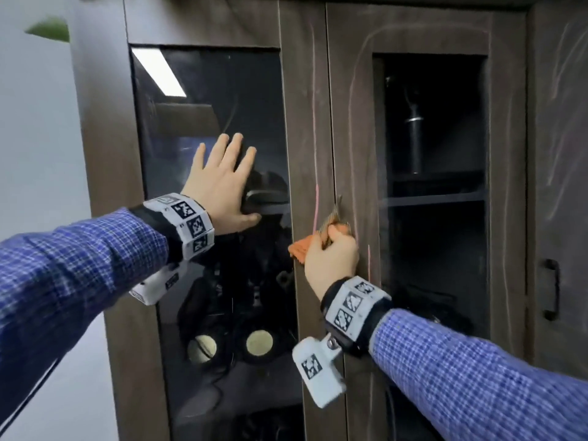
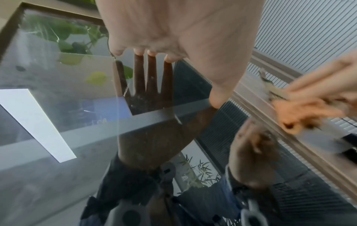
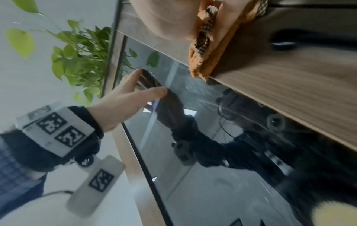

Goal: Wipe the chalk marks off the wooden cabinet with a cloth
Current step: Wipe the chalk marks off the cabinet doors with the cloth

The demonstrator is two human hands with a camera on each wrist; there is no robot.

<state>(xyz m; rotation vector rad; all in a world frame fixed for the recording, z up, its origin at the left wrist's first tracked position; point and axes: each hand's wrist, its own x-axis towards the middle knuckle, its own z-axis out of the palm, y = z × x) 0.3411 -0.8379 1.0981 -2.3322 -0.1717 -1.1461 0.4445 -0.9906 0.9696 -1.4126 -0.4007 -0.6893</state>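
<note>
Both my hands on the cabinet (image 1: 203,23) front, left door glass and centre stiles.

My left hand (image 1: 219,186) lies flat on the left door's glass pane (image 1: 203,100), left of the stile. My right hand (image 1: 331,259) sits lower and to the right, at the seam between the two doors, with the cloth (image 1: 300,246) bunched between it and the wood. Chalk marks (image 1: 316,205) run up the stile just above the cloth. Handle (image 1: 552,291) far right; plant (image 3: 77,50) left of the cabinet.
</note>
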